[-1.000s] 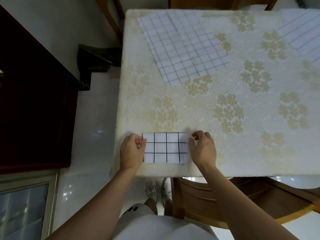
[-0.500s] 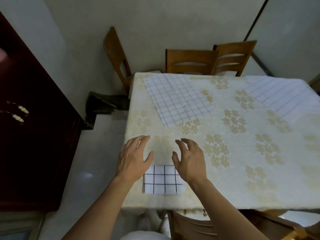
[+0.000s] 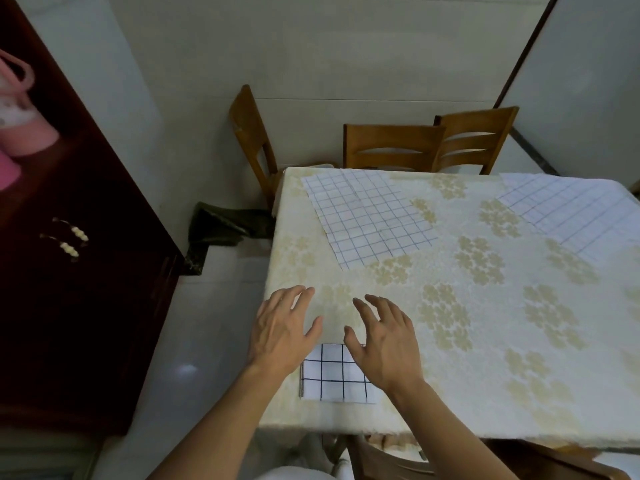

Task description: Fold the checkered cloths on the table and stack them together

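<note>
Near edge: a folded checkered cloth (image 3: 332, 379) lies flat at the front of the table (image 3: 485, 341); the left hand (image 3: 280, 334) and right hand (image 3: 384, 348), fingers spread, cover its far corners.
Middle: bare flowered tablecloth runs from the hands to the far cloths, an open path.
Far left: a spread checkered cloth (image 3: 367, 220) lies flat.
Far right: a second spread cloth (image 3: 571, 209) lies flat, well apart from the first.
Beyond: wooden chairs (image 3: 391, 147) crowd the far edge.
Left: a strip of floor, then a dark cabinet (image 3: 69, 306).
</note>
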Motion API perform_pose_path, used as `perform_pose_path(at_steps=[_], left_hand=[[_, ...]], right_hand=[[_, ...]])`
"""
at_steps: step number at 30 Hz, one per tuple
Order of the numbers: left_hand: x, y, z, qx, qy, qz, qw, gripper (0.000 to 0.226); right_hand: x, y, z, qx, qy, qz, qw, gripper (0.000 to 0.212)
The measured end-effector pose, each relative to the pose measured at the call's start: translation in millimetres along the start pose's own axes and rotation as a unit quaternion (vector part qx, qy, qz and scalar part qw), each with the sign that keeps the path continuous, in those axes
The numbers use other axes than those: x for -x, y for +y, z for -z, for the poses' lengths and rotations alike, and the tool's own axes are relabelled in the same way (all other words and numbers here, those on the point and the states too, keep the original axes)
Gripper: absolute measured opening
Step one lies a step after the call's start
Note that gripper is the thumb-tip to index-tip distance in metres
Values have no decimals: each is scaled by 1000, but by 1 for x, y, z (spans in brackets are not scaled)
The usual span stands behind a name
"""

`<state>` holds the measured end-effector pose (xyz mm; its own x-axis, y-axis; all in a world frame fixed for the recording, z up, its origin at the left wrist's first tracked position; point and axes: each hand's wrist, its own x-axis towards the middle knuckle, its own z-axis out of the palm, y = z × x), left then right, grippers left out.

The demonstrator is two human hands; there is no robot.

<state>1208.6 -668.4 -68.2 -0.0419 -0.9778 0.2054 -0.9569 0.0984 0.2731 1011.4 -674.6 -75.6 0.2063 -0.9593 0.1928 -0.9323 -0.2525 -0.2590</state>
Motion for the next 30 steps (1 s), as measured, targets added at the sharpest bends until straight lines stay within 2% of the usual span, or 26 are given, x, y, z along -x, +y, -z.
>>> perform_pose_path(at_steps=[10,20,30], left_hand=[[29,-9,5,-44,7,53,998,52],[113,-44,27,-93,9,208,974,55],[172,-89,52,-124,24,309,943,52]], right_hand=[[-1,-12,-12,-25,-24,49,998,55],[7,-62,-43,-91,-74,174,978,54],[11,-139,-64,-120,-127,272,946,53]])
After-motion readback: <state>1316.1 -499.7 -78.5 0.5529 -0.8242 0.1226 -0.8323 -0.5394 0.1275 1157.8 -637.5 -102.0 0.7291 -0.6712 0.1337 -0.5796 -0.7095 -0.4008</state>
